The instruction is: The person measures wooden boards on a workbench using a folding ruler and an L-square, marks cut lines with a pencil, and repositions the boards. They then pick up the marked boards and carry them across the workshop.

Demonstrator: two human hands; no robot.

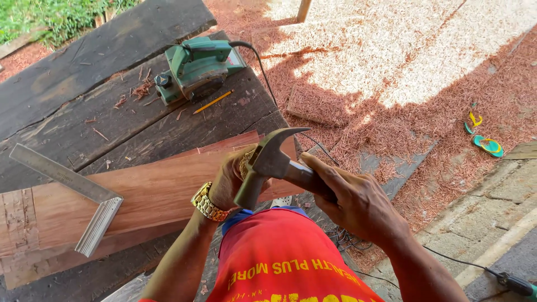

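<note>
On dark plank table [84, 67] outdoors, shavings underfoot: one planer [196, 67], pencil [212, 102], square [72, 193]; right hand [358, 204] grips hammer [268, 165], left hand [232, 179] clenched on board [140, 198].

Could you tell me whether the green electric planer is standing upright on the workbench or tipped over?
Upright: the green planer sits base down on the dark workbench, handle on top, beside a yellow pencil.

Green electric planer [197, 68] up on the dark plank worktop [84, 67], yellow pencil [213, 102] just beside it. Metal try square [72, 193] lying at the left. Flip-flops [484, 140] way off in the reddish shavings [447, 67].
</note>
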